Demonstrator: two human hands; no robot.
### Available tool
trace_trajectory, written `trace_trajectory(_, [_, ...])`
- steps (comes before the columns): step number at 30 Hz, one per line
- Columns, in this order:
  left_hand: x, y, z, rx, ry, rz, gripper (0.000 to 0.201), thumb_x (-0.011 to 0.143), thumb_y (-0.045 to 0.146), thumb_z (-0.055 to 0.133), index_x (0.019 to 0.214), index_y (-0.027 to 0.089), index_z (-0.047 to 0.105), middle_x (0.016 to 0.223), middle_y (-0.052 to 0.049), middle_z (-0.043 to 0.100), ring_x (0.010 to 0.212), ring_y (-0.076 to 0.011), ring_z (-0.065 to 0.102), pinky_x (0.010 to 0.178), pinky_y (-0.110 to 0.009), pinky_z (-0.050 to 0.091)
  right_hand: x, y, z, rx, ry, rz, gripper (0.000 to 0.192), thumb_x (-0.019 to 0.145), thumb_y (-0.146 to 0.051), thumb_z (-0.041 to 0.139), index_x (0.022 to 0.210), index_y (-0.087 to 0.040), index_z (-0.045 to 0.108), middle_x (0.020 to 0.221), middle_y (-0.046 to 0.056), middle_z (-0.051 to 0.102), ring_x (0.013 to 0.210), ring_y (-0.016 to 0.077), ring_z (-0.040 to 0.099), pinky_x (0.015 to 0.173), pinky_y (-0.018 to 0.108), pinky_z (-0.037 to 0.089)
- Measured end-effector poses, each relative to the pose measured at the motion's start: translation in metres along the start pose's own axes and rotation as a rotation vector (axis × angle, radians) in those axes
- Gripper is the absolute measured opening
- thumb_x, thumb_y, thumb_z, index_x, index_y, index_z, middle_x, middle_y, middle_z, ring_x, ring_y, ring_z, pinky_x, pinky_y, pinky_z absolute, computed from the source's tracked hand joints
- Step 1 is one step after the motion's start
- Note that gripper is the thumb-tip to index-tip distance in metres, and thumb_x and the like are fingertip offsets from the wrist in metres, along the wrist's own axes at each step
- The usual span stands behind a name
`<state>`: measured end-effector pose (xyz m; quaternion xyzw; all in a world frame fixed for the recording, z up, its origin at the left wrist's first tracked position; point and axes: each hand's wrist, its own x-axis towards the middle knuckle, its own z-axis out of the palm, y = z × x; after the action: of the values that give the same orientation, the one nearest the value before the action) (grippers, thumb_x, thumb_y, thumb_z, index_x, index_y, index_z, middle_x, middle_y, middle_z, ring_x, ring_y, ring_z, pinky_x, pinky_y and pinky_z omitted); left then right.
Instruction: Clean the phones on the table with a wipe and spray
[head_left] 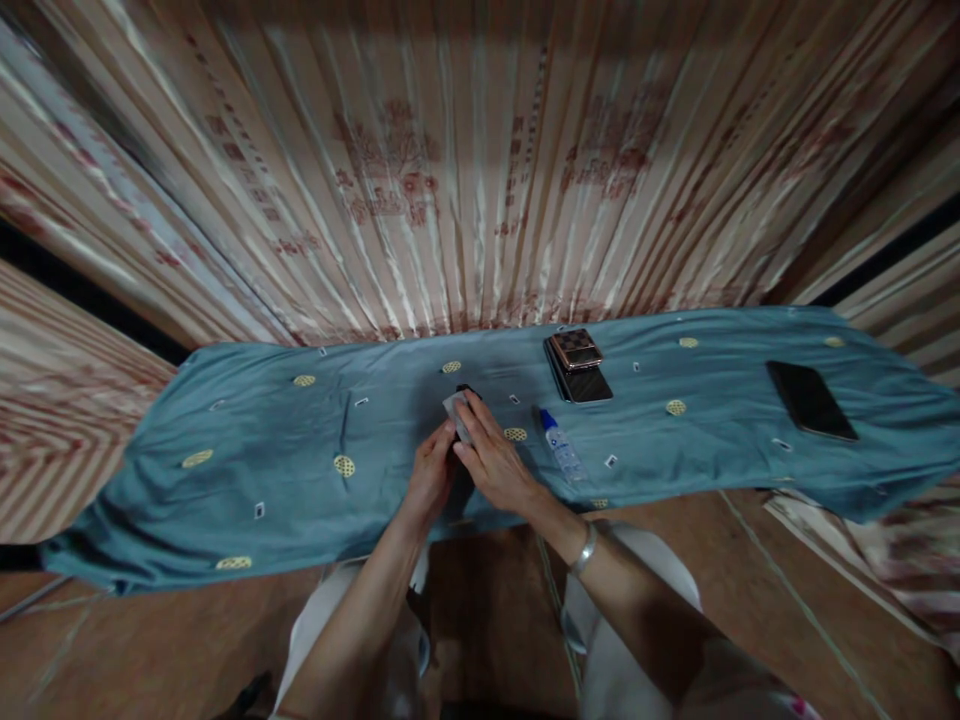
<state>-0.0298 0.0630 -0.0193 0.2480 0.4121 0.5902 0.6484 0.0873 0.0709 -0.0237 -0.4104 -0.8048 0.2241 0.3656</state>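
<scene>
Left hand: the left hand (430, 478) curls closed around the near end of a dark phone (463, 432), fingers wrapped along its side.
Right hand: the right hand (495, 462) lies flat on top, fingers stretched forward, pressing a small white cloth (456, 412) against the phone; a silver bangle (583, 549) sits on the wrist.
Phone: mostly hidden under both hands, on the blue sheet (285, 440) at the middle of the table.
Bottle: a small clear bottle (559, 445) with a blue cap lies on its side just right of the right hand.
Stack: two phones (576, 364) piled beyond the bottle, near the far edge.
Far right: another black phone (811, 399) lies flat, well apart.
Backdrop: a striped curtain (465, 180) hangs behind.
</scene>
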Motion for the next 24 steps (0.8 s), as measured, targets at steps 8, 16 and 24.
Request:
trace_trajectory(8, [-0.002, 0.005, 0.0, -0.105, -0.016, -0.155, 0.033, 0.072, 0.04, 0.074, 0.092, 0.014, 0.072, 0.09, -0.008, 0.073, 0.084, -0.0196, 0.066, 0.072, -0.028, 0.051, 0.007, 0.019, -0.002, 0.004, 0.056, 0.118, 0.06, 0.1, -0.041, 0.028, 0.154, -0.023, 0.007, 0.16, 0.006, 0.017, 0.148, 0.0207, 0.014, 0.12, 0.049, 0.02])
trace_trajectory(16, [0.008, 0.013, -0.008, -0.193, 0.037, -0.143, 0.035, 0.076, 0.042, 0.067, 0.097, 0.015, 0.07, 0.109, -0.011, 0.071, 0.117, -0.0255, 0.059, 0.101, -0.034, 0.045, -0.007, -0.003, 0.012, -0.15, -0.002, -0.107, 0.063, 0.099, -0.039, 0.032, 0.153, -0.013, 0.012, 0.158, 0.016, 0.02, 0.148, 0.0258, 0.01, 0.118, 0.052, 0.023])
trace_trajectory(24, [0.007, 0.01, -0.007, -0.186, 0.135, -0.058, 0.023, 0.073, 0.034, 0.069, 0.085, 0.014, 0.071, 0.093, -0.006, 0.074, 0.106, -0.0228, 0.065, 0.1, -0.032, 0.044, -0.014, -0.014, 0.015, -0.173, -0.066, -0.176, 0.064, 0.098, -0.038, 0.035, 0.153, -0.017, 0.011, 0.158, 0.014, 0.022, 0.147, 0.0257, 0.015, 0.117, 0.052, 0.027])
